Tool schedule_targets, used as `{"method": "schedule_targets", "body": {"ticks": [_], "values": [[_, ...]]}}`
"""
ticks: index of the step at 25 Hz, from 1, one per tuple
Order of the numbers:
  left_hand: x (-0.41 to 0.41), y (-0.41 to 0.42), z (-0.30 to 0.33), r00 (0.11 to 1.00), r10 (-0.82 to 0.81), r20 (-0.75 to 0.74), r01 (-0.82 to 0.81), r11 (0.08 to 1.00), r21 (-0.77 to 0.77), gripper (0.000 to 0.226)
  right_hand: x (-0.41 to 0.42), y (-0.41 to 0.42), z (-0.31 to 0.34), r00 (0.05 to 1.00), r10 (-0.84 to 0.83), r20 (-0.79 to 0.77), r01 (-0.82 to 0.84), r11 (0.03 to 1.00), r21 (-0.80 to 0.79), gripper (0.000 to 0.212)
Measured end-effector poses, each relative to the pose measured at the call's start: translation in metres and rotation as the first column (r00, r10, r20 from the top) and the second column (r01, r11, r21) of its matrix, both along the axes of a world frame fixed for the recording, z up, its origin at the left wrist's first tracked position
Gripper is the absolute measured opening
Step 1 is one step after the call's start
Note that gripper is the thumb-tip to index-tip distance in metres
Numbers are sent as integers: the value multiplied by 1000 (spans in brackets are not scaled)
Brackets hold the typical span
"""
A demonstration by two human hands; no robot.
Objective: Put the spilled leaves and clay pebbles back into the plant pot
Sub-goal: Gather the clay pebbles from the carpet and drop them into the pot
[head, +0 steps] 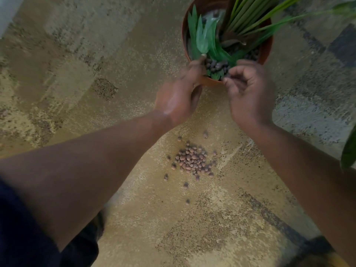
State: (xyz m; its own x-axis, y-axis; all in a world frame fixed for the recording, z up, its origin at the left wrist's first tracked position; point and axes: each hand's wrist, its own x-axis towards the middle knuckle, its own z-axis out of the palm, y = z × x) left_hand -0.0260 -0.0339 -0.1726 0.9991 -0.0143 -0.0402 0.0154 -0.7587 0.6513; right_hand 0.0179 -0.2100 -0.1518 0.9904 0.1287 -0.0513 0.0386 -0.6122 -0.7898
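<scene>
Both hands sit at the near rim of the terracotta plant pot [266, 49], at the far centre-right of the scene. The remaining pile of clay pebbles [192, 160] lies on the floor nearer the person than the hands, between the 2 forearms, so the coming move is judged a pull back toward the body.

The pile is roughly round, with no clear long axis. A few strays are scattered to its near and far sides.

Left hand [178, 99]: blurred, fingers at the rim touching a cut green leaf [202, 38] lying in the pot; I cannot tell if it grips the leaf.

Right hand [248, 91]: palm up, fingers loosely curled, apparently empty.

Both hands look about equally near the pile.

Surface: mottled tan and grey carpet [77, 74], flat. A dark shoe [98, 224] shows at the near left.
</scene>
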Motion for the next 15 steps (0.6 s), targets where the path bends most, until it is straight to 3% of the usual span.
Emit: {"method": "schedule_targets", "body": {"ticks": [2,4,5,7,9,10,12,15], "values": [[-12,-1,-2,998,-60,-13,60,998,12,62,-15,2,1,990,81,114,-71,993,-89,16],[-33,-3,-9,993,-119,19,117,991,72,67,-33,0,-3,967,174,186,-137,970,-199,16],[-45,-4,-14,990,-141,3,140,986,90,63,-43,-1,-8,969,213,127,-178,954,-243,18],[-69,-4,-26,970,-186,-154,200,977,77,50,-58,-5,-20,950,241,-201,-293,909,-298,30],[-84,-3,-40,900,-167,-403,193,981,23,44,-70,-6,-34,815,249,-523,-441,852,-282,48],[-88,-3,-45,857,-140,-496,163,987,3,41,-74,-5,-41,751,262,-606,-498,828,-259,53],[-93,-6,-52,819,-126,-560,140,990,-17,33,-77,-2,-50,699,293,-652,-559,793,-243,55],[-101,-20,-53,817,-153,-556,156,987,-42,28,-82,1,-59,728,302,-615,-579,751,-316,43]]}}
